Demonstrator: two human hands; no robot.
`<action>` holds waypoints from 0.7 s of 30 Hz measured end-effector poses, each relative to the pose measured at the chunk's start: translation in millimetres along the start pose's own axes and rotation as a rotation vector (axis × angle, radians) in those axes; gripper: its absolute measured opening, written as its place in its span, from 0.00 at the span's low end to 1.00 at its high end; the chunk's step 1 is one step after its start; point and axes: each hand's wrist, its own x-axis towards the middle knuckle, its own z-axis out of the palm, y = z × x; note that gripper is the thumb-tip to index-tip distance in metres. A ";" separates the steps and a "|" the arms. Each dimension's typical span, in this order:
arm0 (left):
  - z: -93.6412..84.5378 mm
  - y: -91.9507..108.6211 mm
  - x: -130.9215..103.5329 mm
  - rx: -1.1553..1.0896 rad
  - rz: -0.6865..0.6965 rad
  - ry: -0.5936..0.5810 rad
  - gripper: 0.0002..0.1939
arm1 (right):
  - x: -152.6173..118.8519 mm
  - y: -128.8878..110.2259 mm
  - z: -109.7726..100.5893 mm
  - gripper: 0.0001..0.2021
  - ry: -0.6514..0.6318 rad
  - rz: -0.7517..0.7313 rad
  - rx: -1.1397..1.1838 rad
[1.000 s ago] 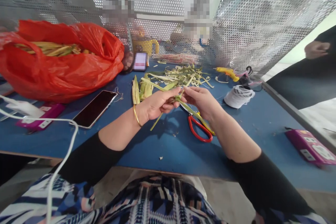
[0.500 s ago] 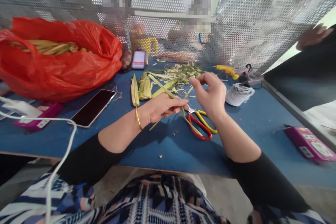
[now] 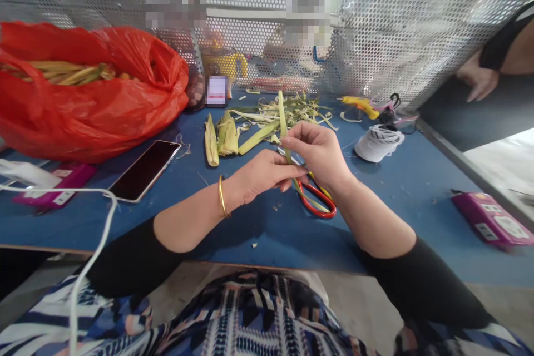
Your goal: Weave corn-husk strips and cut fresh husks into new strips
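Note:
A long pale green leaf strip [image 3: 282, 114], much like corn husk, stands up between my hands. My left hand [image 3: 265, 174], with a gold bangle at its wrist, pinches the strip low down. Higher up, the thumb and fingers of my right hand [image 3: 320, 151] are closed on the same strip. Scissors [image 3: 319, 212] with red and yellow handles lie under my hands, their blades partly hidden. Behind them lie a broad green strip [image 3: 261, 136], two folded husk pieces [image 3: 227, 136] and a heap of leaf shreds [image 3: 300, 107].
A red plastic bag [image 3: 125, 103] full of leaf strips stands at left, near a phone [image 3: 146, 171] and purple power strip [image 3: 58, 186]. At right are white cord [image 3: 377, 144], a yellow tool [image 3: 361, 105] and another purple power strip [image 3: 492, 219]. Another person's hand [image 3: 479, 77] is beyond the table.
My right hand has moved left and down to the strip near my left hand. The strip, slanting left before, now points upright. The other person's hand at right has shifted lower.

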 end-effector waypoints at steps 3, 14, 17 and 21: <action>3.9 1.7 -1.6 0.023 -0.001 0.016 0.12 | 0.1 2.8 2.9 0.11 0.019 -0.017 -0.045; -1.6 -2.4 0.4 -0.141 0.005 -0.077 0.25 | 0.9 -0.1 -0.3 0.17 0.070 0.088 0.121; 0.3 -2.1 -0.8 -0.098 0.000 -0.080 0.23 | 2.4 1.6 0.5 0.14 0.073 0.081 0.111; 2.2 -1.7 -2.9 -0.062 0.015 -0.101 0.21 | 0.8 2.4 2.4 0.11 0.078 0.073 0.071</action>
